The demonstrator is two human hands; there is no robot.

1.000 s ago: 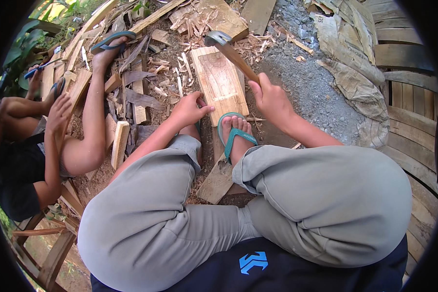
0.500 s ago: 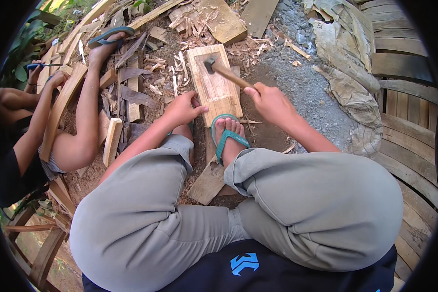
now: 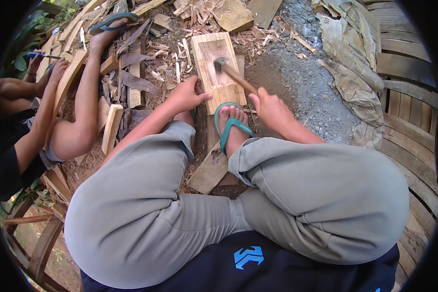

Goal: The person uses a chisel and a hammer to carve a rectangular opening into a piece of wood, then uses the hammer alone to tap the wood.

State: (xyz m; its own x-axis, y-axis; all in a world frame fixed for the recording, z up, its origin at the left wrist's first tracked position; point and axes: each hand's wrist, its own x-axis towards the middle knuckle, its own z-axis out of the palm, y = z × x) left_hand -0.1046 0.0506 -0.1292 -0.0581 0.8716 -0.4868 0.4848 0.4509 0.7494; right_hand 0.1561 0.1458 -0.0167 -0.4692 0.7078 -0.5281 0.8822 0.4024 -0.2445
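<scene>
While my right hand (image 3: 273,111) grips a hammer (image 3: 239,79) over the shallow recess (image 3: 210,52) in a wooden block (image 3: 227,94), my left hand (image 3: 186,96), fingers curled, grip unclear, touches the block's edge

Loose grey trousers (image 3: 236,214) with rolled cuffs (image 3: 236,165); a navy shirt (image 3: 306,270) bearing an angular bright-blue emblem (image 3: 248,257), lower centre of the frame; a teal flip-flop (image 3: 224,138) with pale strap lettering.

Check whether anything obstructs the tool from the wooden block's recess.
Nothing visible does: the hammer-like tool in the right hand has its head over the recess. The left hand is at the left edge of the wooden block, the sandalled foot at its near end.
</scene>
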